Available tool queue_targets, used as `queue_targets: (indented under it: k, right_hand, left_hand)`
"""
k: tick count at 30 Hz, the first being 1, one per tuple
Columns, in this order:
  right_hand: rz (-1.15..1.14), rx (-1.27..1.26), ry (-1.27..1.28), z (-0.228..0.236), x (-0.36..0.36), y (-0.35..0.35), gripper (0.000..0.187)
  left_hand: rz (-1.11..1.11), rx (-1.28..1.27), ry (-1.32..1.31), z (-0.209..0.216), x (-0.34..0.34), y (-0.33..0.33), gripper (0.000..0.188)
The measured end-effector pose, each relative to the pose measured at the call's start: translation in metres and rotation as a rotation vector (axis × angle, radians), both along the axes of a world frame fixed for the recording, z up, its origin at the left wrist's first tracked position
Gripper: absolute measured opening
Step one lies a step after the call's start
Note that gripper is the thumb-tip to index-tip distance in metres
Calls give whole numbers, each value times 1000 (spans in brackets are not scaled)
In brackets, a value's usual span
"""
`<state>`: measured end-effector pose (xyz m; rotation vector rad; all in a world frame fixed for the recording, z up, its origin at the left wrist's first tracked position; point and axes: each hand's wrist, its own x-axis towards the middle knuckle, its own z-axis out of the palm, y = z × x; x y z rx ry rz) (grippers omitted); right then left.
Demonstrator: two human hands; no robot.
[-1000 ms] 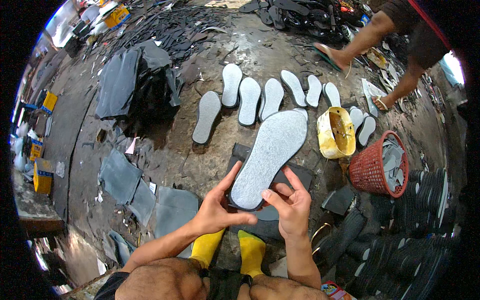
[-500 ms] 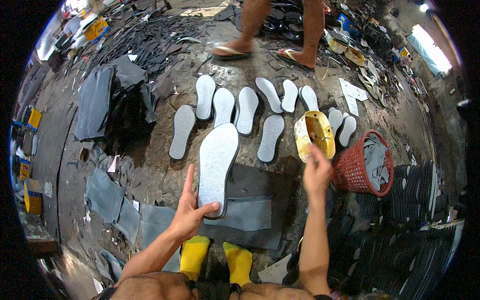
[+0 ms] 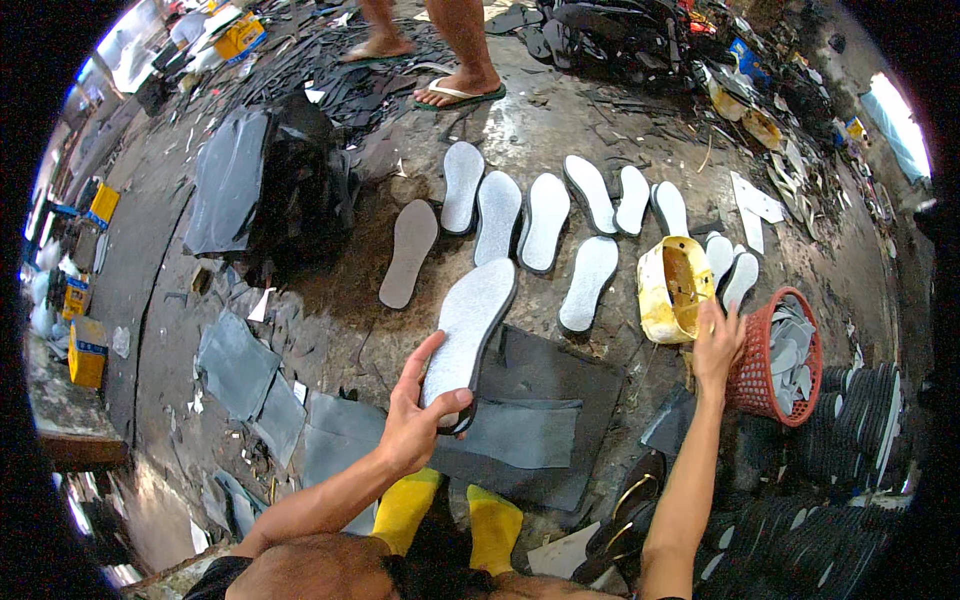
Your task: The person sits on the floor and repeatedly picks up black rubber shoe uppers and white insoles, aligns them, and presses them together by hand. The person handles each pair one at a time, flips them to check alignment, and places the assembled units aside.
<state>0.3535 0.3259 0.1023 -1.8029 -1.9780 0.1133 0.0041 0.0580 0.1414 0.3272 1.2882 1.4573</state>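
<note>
My left hand [image 3: 415, 420] grips the near end of a grey shoe sole [image 3: 468, 325] with a black edge, lifted above a dark rubber sheet [image 3: 545, 415] on the floor. My right hand [image 3: 717, 345] reaches out to the right, fingers apart, between a yellow container [image 3: 672, 290] and a red plastic basket [image 3: 785, 360] that holds grey sole pieces. It touches or hovers at the basket's rim and holds nothing that I can see. My yellow socks [image 3: 450, 510] show at the bottom.
Several grey soles [image 3: 520, 220] lie in a row on the stained concrete floor. Dark rubber sheets [image 3: 255, 180] pile at the left, grey offcuts [image 3: 240, 365] lower left. Another person's feet in sandals [image 3: 455, 90] stand at the top. Black sole stacks [image 3: 850, 420] sit at the right.
My right hand left the sole and reached right to the red basket. My left hand alone now holds the sole, lifted off the rubber sheet. The other person walked leftward across the top.
</note>
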Motion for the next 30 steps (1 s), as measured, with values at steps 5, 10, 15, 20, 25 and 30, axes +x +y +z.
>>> queue_targets:
  k: [5,10,15,20,25,30]
  right_hand:
    - [17,-183,-330,10,-19,-52,48]
    - [442,5,77,76,-74,-114,31]
    - [893,-322,424,109,-150,-183,45]
    - [860,-7,78,100,-173,-201,45]
    - [817,338,-356,106,-193,-226,40]
    - [1050,-33,50,146,-179,-231,27]
  left_hand:
    - [0,73,-74,3,3,0,84]
    - [-28,158,49,8,7,-3,82]
    - [-104,255,260,4,7,-5,76]
    - [-37,248,287,8,8,-8,77]
    - [-23,137,332,18,4,-11,76]
    - [33,159,314,17,0,-8,74]
